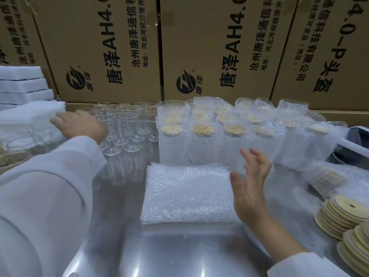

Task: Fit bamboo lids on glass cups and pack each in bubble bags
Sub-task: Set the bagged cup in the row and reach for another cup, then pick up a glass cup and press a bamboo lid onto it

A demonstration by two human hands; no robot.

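Several bare glass cups [127, 126] stand in rows at the back centre-left of the metal table [179, 252]. To their right stand several packed cups in bubble bags [235, 136], each with a bamboo lid showing. A flat stack of empty bubble bags [185, 192] lies in the middle. Loose bamboo lids [343, 218] are piled at the right edge. My left hand [79, 124] reaches far left, fingers straight, touching a white foam sheet stack [30, 116]. My right hand [251, 182] hovers open beside the bag stack, holding nothing.
Large printed cardboard boxes [199, 47] wall off the back of the table. More white foam stacks [22, 84] sit at the far left. A glass bowl [14, 158] stands at the left edge. A bagged stack of lids [327, 178] lies at the right.
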